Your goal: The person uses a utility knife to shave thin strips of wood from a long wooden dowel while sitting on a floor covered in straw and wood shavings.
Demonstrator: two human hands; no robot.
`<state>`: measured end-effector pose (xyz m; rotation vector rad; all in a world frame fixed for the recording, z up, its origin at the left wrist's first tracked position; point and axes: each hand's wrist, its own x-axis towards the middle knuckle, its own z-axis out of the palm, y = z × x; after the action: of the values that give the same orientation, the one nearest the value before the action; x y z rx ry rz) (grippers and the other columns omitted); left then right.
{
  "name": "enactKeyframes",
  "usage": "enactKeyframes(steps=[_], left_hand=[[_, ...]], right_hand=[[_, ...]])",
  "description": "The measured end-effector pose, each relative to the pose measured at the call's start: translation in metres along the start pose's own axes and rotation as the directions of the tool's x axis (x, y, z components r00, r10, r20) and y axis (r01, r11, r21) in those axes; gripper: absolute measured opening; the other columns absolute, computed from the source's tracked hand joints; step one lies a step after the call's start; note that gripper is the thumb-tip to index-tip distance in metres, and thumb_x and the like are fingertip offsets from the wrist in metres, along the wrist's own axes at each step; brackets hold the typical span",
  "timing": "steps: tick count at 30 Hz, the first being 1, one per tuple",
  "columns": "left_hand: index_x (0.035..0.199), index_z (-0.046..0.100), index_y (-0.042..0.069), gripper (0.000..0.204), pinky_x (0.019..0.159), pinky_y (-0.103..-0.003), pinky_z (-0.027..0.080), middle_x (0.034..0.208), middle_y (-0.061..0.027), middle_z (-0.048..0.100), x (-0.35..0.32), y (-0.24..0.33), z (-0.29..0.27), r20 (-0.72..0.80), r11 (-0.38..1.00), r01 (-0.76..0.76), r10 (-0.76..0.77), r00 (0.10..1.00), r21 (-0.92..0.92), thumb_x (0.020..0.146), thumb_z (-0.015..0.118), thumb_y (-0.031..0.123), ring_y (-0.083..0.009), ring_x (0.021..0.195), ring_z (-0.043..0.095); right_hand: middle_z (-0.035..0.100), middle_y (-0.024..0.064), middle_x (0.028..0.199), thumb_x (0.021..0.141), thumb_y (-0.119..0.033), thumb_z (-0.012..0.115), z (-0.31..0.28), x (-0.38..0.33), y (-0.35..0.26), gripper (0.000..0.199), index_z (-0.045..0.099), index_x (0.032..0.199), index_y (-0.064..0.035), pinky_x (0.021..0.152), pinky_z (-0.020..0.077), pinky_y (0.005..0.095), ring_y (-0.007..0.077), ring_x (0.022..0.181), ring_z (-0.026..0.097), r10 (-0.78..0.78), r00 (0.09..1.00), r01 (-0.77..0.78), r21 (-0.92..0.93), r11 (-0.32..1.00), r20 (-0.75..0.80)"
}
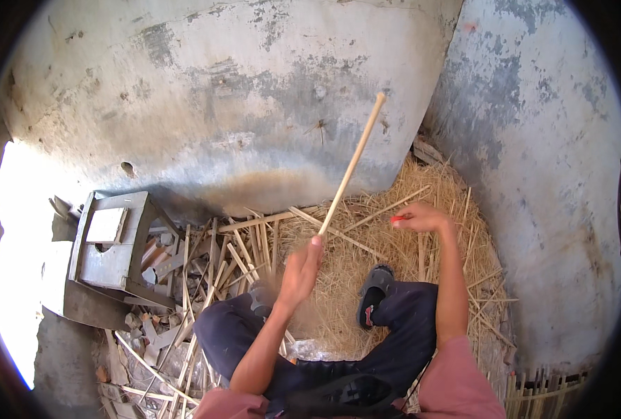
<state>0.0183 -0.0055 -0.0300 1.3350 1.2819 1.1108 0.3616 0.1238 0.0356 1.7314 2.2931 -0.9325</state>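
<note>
My left hand [300, 274] is closed round the lower end of a pale wooden stick [353, 164], which slants up and to the right in front of the wall. Out to the right, my right hand [422, 217] is closed on a small red-handled tool [398, 219]; its kind cannot be made out, since the fingers cover most of it. The stick and the red tool are apart. Below the hands, a heap of straw-like shavings [338, 300] covers the floor between my legs.
Loose wooden strips [244, 255] lie crossed over the shavings and to the left. A worn wooden stool [132, 209] lies on its side at the left, with rubble [158, 335] near it. Peeling walls [240, 91] rise ahead and at the right. My shoe [375, 297] rests on the shavings.
</note>
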Motion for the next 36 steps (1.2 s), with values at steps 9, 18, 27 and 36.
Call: enactKeyframes(steps=[9,18,27,36], left_hand=[[0.103,0.064,0.001,0.066,0.049,-0.024,0.028,0.069,0.007,0.038,-0.001,0.025,-0.009,0.052,0.989,-0.019,0.027,0.998,-0.148,0.115,0.031,0.058,-0.0031,0.057,0.033],[0.117,0.062,0.0,0.041,0.069,-0.032,0.047,0.082,-0.0029,0.057,0.0,0.029,-0.005,0.027,0.979,-0.202,0.202,0.979,0.019,0.111,0.059,0.04,-0.0125,0.075,0.052],[0.111,0.063,-0.001,0.041,0.063,-0.038,0.046,0.074,-0.0099,0.057,-0.004,0.038,-0.011,0.081,0.962,-0.179,0.165,0.983,0.204,0.105,0.07,0.039,-0.0161,0.069,0.052],[0.092,0.059,-0.004,0.053,0.06,-0.039,0.043,0.068,-0.0078,0.053,-0.008,0.046,-0.005,-0.001,0.977,-0.173,0.175,0.985,0.121,0.105,0.068,0.047,-0.0162,0.065,0.047]], right_hand=[[0.07,0.0088,0.086,0.104,-0.032,0.067,0.022,-0.028,-0.089,0.037,0.068,0.121,0.0014,0.068,0.0479,0.0333,0.0168,0.074,0.062,-0.059,0.606,0.481,0.306,0.822,-0.794],[0.074,0.0152,0.1,0.097,-0.022,0.075,0.074,-0.034,-0.148,0.03,0.069,0.119,-0.0032,0.071,0.0576,0.0418,0.0322,0.083,0.074,-0.522,0.474,0.673,-0.091,0.734,-0.709],[0.075,0.0115,0.099,0.089,-0.017,0.079,0.081,-0.034,-0.153,0.032,0.07,0.118,-0.0067,0.066,0.0586,0.0415,0.0327,0.078,0.074,-0.614,0.491,0.658,-0.198,0.726,-0.618],[0.076,0.0103,0.096,0.092,-0.024,0.079,0.084,-0.034,-0.159,0.032,0.073,0.119,-0.0081,0.063,0.0571,0.0403,0.0307,0.072,0.074,-0.581,0.455,0.631,-0.216,0.745,-0.675]])
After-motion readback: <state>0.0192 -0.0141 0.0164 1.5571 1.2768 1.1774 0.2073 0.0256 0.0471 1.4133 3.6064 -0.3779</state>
